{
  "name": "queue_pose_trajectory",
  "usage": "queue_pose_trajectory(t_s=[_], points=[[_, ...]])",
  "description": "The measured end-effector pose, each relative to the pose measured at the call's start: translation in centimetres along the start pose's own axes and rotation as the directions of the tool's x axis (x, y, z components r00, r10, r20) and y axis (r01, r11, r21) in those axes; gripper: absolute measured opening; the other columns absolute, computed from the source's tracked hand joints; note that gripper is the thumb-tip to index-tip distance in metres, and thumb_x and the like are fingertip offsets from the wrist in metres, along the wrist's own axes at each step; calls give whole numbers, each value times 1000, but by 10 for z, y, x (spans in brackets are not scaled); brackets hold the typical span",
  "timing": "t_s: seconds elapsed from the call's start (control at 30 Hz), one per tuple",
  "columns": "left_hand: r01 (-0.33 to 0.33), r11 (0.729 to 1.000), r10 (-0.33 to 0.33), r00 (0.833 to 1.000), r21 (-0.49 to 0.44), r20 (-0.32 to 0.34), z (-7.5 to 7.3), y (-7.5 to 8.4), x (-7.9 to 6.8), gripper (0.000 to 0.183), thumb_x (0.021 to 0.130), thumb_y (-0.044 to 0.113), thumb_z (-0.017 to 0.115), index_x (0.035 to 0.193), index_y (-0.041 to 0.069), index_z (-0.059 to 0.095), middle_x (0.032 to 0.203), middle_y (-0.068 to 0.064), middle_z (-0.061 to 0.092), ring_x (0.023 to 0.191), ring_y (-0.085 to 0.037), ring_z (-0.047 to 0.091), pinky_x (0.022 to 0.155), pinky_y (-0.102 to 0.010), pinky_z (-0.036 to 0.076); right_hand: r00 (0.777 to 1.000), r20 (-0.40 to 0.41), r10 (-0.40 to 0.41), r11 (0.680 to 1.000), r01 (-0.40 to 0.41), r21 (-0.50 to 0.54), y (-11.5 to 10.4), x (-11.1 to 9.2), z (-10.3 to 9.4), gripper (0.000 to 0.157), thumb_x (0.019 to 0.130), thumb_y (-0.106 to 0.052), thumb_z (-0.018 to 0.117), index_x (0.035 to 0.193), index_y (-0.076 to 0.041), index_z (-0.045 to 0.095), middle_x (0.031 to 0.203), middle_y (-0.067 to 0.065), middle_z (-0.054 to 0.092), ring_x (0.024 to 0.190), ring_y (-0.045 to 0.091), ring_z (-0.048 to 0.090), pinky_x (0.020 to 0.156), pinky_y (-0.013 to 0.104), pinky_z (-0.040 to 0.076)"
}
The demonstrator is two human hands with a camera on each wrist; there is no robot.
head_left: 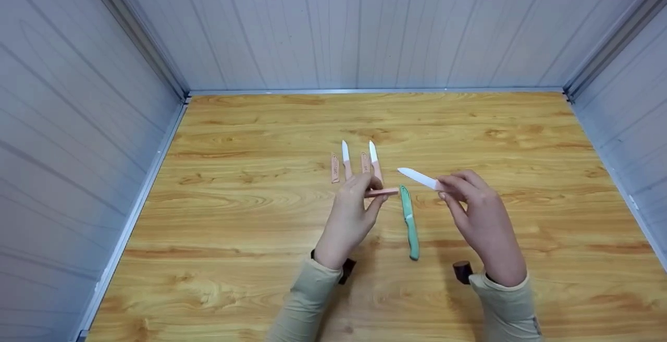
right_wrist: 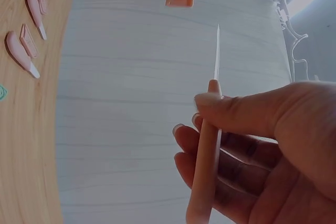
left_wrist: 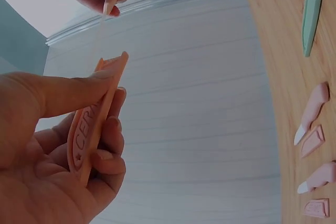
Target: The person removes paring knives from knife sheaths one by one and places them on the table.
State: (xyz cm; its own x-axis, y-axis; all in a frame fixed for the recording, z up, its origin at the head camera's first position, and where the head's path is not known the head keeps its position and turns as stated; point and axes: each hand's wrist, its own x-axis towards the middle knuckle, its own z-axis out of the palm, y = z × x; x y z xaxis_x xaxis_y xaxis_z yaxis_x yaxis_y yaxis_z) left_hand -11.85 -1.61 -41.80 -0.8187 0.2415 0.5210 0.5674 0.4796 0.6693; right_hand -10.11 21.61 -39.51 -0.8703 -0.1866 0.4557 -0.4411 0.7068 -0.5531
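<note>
Farthest left on the wood-grained table (head_left: 234,217) lies a pink sheath (head_left: 335,169), with a white-bladed knife (head_left: 345,151) beside it; next come a second sheath (head_left: 365,161) and a second knife (head_left: 373,151). Both blades point away from you, and the pairing probably keeps each cover with its own knife.

Your left hand (head_left: 354,198) pinches a third sheath (left_wrist: 84,140), thumb on one face and fingers curled behind, well back from the end facing your other hand, which likely leaves that end unobstructed. To its right, the green knife (head_left: 410,227) rests on the table with its blade covered.

Your right hand (head_left: 477,204) pinches the third knife (right_wrist: 205,166) by its handle, above the table; its bare tip points toward the held sheath, apart from it. That grip seems chosen to keep your fingers off the edge.

The sheaths look like smooth, rigid plastic, slim and angular; the held one bears lettering and a star. The handles are rounded, the blades white, narrow and tapering.
</note>
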Motion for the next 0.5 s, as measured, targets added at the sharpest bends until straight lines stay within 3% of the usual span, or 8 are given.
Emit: queue_pose_trajectory(t_s=[0.3,0.5], points=[[-3,999,3,1000,-41,20,-2,1,1,7,84,5,73,89,8,68,85,1,64,81,-9,57,72,-23,48,999,-3,37,998,-36,57,2,1,6,21,83,0,71,104,-1,69,97,2,62,85,8,63,72,16,52],[-7,992,13,999,-129,44,-2,0,1,9,84,7,73,92,8,76,89,4,66,85,-5,60,74,-18,49,997,13,79,994,-80,76,2,2,9,15,84,-2,72,98,-3,68,91,1,62,80,10,61,68,23,54]])
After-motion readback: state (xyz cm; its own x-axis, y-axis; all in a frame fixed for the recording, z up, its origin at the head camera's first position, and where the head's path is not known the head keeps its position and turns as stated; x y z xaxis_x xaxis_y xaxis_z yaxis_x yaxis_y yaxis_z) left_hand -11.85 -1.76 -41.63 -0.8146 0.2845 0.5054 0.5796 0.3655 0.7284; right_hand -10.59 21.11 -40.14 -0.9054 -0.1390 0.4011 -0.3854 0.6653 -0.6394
